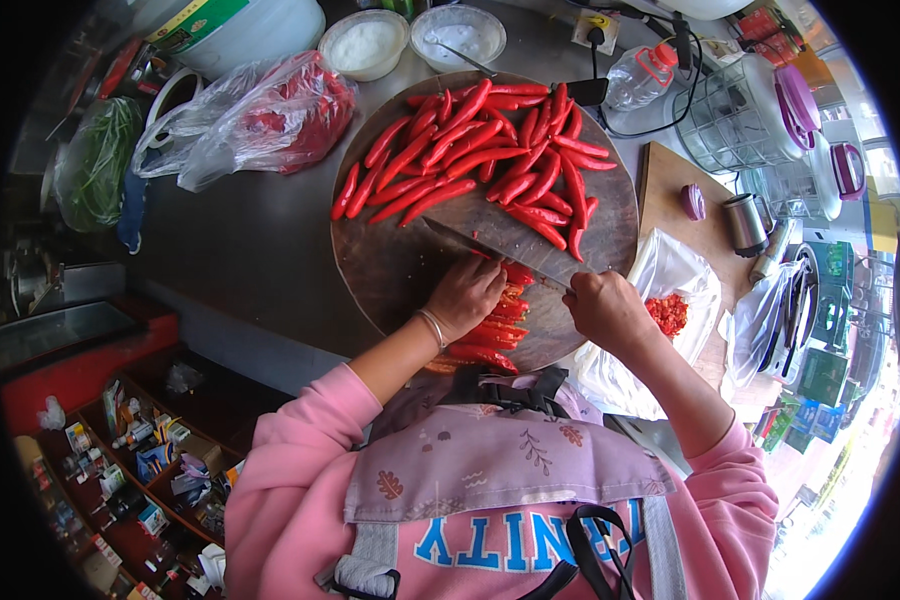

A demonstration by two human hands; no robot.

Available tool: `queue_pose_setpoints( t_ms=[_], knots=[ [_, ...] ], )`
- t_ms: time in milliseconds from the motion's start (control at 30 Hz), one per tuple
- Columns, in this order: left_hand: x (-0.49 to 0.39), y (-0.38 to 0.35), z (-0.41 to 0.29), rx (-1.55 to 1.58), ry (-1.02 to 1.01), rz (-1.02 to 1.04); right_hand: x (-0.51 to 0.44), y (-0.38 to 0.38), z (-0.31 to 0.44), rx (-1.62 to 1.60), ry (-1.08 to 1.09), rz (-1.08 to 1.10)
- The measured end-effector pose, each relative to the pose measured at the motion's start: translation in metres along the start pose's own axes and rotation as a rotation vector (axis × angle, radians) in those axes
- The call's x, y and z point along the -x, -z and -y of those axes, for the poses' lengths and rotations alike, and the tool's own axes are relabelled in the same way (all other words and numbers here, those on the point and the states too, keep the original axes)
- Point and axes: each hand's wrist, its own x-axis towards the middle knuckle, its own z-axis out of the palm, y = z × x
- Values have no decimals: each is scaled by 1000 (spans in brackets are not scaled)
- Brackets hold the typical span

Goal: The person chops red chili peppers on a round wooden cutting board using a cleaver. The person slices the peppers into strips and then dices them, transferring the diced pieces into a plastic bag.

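Note:
My right hand (pixel 611 309) is closed around the handle of a kitchen knife (pixel 506 256), whose blade slants across a round wooden chopping board (pixel 390 262). Beside the blade, my left hand (pixel 466 294), with a bangle at the wrist, presses on red chili peppers at the near part of the board; the fingertips are partly hidden. Split red chilies (pixel 495 335) lie between my hands, close to my body. On the far half of the board whole red chilies (pixel 465 150) are heaped. Right of the board, a container lined with a white plastic bag (pixel 697 281) holds chopped red chili (pixel 667 315).
A plastic bag of red contents (pixel 292 120) lies left of the board. Beyond it stand bowls of white grains, one (pixel 364 43) beside another with a spoon (pixel 459 37). At right are a wooden board (pixel 667 187), a metal mug (pixel 746 223), a plastic bottle (pixel 640 75) and a black cable.

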Motion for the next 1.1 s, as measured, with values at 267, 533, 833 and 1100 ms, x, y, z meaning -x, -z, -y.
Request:
queue_pose_setpoints(
  t_ms=[267, 533, 833, 1100],
  knots=[
    [-3, -4, 5, -23, -68, -27, -14, -4, -10, -26, 21, 82],
    [-7, -2, 1, 24, -60, -39, -32, -24, -6, -48, -54, 80],
    [-9, 5, 2, 108, 45, 1, -20, -30, -7, -221, -108, -52],
    [-43, 3, -2, 225, 165, 7, 22, 8, -8, -502, -248, -332]
  ],
)
